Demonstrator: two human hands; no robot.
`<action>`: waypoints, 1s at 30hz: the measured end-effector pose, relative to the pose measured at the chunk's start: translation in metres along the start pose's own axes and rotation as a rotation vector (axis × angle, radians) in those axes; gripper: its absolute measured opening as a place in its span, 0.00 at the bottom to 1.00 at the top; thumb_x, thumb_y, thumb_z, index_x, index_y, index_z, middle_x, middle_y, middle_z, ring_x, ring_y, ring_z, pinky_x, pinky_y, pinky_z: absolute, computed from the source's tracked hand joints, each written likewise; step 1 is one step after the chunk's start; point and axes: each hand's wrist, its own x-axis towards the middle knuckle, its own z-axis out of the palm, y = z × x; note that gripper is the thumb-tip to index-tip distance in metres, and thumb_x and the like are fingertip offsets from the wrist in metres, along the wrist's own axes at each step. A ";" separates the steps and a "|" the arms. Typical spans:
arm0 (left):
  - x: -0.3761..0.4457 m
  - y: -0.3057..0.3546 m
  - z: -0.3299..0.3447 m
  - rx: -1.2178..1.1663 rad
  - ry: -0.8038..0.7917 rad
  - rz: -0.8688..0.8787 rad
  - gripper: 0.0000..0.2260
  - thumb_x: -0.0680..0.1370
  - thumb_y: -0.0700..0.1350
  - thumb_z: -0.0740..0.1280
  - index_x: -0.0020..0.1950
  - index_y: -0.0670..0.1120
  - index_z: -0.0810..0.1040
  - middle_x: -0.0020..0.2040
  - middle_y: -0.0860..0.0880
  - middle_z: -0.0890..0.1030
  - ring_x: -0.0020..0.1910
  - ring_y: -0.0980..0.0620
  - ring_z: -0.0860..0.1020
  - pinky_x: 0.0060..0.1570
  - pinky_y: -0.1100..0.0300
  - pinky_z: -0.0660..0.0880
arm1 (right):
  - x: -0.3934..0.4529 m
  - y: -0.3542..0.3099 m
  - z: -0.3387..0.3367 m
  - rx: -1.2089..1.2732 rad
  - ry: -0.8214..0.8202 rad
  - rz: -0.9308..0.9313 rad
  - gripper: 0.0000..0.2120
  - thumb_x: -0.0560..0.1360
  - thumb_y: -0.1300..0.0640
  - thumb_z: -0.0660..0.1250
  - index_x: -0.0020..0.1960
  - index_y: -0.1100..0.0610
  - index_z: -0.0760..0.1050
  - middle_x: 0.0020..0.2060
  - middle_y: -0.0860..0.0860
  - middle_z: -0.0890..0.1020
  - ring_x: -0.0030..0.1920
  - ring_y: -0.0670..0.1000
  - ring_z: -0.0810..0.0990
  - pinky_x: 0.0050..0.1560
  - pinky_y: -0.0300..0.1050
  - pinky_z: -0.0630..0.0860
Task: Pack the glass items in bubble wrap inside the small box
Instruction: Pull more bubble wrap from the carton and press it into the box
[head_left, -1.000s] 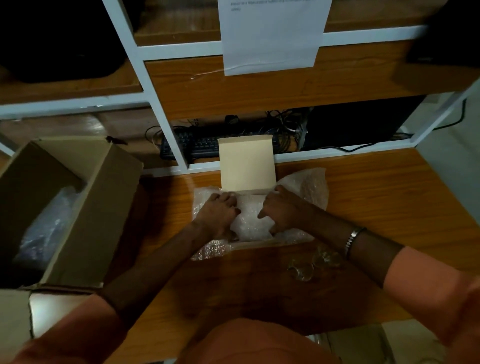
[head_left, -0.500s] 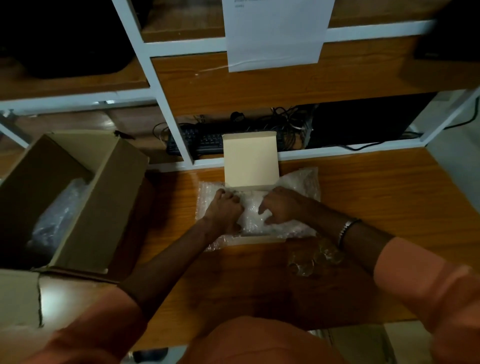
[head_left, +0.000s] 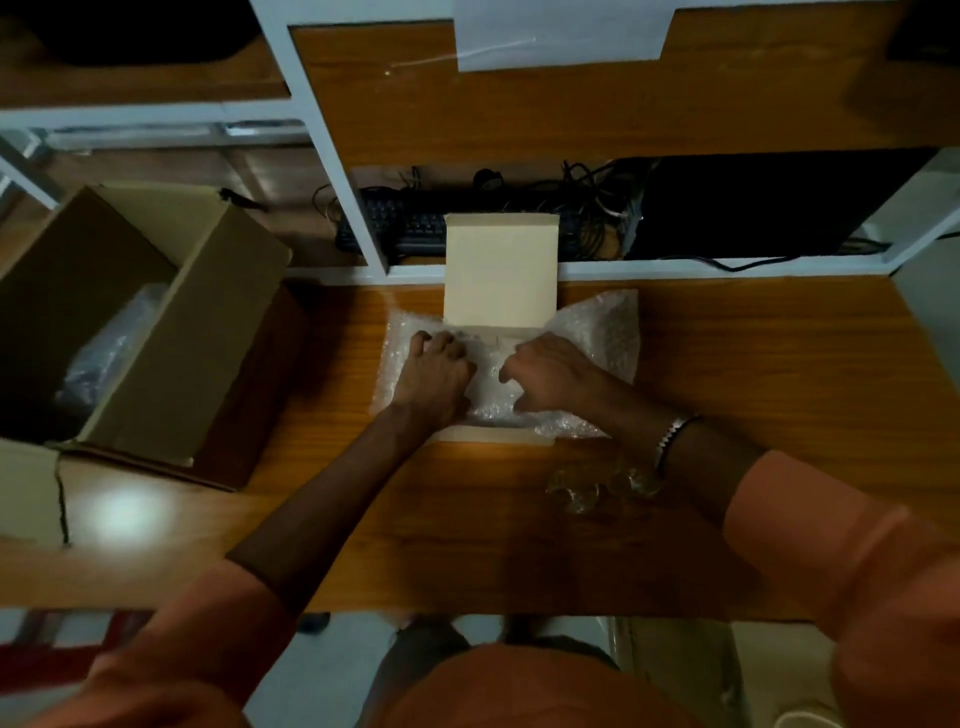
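bubble wrap (head_left: 597, 332) lines the small box (head_left: 501, 270) on the tabletop (head_left: 779, 364); we see left hand (head_left: 434, 376) and right hand (head_left: 556, 371) pressing it down, fingers curled into it, glass items (head_left: 592, 486) nearby.

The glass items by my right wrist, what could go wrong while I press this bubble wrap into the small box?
1. The glass items lie unwrapped just under the right forearm; pulling it back could knock them.
2. Bubble wrap spills over the small box; the lid may not close.
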 end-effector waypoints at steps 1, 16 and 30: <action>-0.003 0.000 0.000 -0.006 -0.005 -0.014 0.23 0.77 0.59 0.73 0.69 0.50 0.82 0.77 0.42 0.72 0.79 0.40 0.64 0.75 0.40 0.60 | -0.001 -0.002 0.000 0.006 -0.006 -0.010 0.25 0.75 0.46 0.75 0.71 0.48 0.79 0.62 0.53 0.83 0.63 0.56 0.81 0.64 0.51 0.73; -0.072 -0.024 -0.003 -0.332 0.232 -0.039 0.20 0.80 0.60 0.70 0.71 0.56 0.81 0.80 0.45 0.70 0.83 0.38 0.58 0.77 0.36 0.55 | -0.041 -0.025 -0.043 0.202 0.117 0.084 0.19 0.81 0.44 0.68 0.69 0.48 0.79 0.65 0.49 0.83 0.68 0.54 0.77 0.67 0.54 0.65; -0.165 -0.001 0.047 -0.566 0.268 -0.020 0.24 0.78 0.65 0.65 0.70 0.55 0.79 0.81 0.43 0.69 0.81 0.36 0.59 0.72 0.34 0.59 | -0.143 -0.095 -0.033 0.088 -0.372 0.258 0.31 0.75 0.47 0.77 0.74 0.53 0.72 0.69 0.54 0.78 0.65 0.55 0.79 0.63 0.54 0.79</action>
